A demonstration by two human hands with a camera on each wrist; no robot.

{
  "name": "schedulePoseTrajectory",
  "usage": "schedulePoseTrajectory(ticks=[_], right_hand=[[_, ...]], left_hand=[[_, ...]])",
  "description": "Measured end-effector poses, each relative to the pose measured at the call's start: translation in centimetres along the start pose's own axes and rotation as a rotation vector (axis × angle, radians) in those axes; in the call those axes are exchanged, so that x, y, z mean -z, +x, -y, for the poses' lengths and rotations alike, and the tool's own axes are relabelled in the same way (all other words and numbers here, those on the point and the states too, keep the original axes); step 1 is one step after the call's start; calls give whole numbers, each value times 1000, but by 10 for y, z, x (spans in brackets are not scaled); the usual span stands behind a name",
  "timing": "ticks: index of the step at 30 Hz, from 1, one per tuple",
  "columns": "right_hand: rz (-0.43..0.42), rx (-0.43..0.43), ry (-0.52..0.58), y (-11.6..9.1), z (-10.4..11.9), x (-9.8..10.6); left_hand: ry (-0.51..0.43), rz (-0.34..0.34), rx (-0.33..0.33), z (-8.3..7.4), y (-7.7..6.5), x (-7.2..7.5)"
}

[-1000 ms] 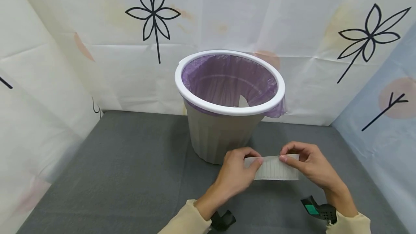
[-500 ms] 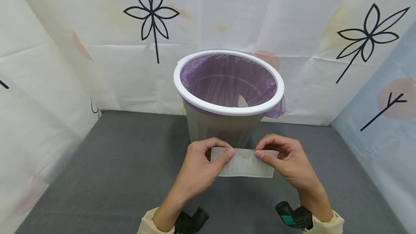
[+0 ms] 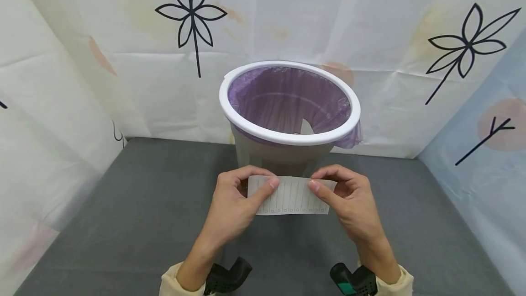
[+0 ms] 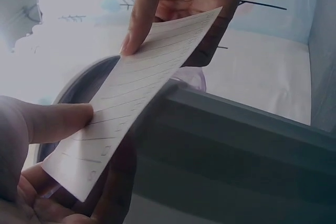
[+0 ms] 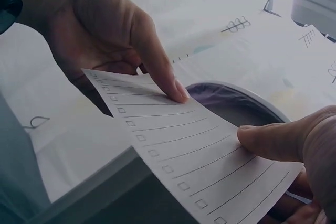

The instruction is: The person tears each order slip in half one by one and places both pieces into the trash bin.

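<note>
A small white sheet of lined checklist paper [image 3: 292, 198], with a row of little boxes along one edge, is held up between both hands. My left hand [image 3: 235, 204] pinches its top edge toward the left, thumb in front and fingers behind. On the right, my right hand [image 3: 347, 195] pinches the same edge between thumb and fingers. In the right wrist view the paper [image 5: 173, 135] shows ruled lines and check boxes. Just beyond the hands stands a bin [image 3: 271, 152] with a white rim and a purple liner [image 3: 283, 90].
Inside the bin a white scrap of paper [image 3: 306, 128] lies against the liner. The bin stands on a dark grey tabletop [image 3: 144, 204]. Pale cloth with printed flowers [image 3: 123, 22] surrounds the table at the back and sides.
Both hands have moved left and slightly up with the paper, from the bin's right front to directly before it. The grip on the paper stays much the same.
</note>
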State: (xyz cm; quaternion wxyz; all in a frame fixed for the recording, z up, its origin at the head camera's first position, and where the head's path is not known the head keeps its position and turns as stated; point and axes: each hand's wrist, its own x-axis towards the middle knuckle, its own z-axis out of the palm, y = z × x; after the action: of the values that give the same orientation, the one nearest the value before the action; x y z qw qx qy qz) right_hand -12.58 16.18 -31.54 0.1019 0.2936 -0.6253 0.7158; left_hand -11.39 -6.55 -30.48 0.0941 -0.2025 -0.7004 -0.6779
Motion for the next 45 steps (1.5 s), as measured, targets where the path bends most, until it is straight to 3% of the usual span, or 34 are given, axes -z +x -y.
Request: schedulePoseTrajectory(ticks=[5,13,21,29,38,45], right_hand=[[-52,-5,-15,-1,2,-5],[-103,0,-70,-1,5,-11],[-87,16,-56,-2,5,-15],[-34,22,-63,-3,5,-18],[-49,-27,-292,-4,7,-23],[-66,34,-327,-5,8,-27]], left_hand=[[-59,-26,-6,1,0,-2],[-76,-43,-16,2,1,-5],[-127,-8,8,2,2,-4],[-62,16,48,1,0,-5],[25,40,-38,4,-2,-8],[49,40,-117,5,-3,-11]])
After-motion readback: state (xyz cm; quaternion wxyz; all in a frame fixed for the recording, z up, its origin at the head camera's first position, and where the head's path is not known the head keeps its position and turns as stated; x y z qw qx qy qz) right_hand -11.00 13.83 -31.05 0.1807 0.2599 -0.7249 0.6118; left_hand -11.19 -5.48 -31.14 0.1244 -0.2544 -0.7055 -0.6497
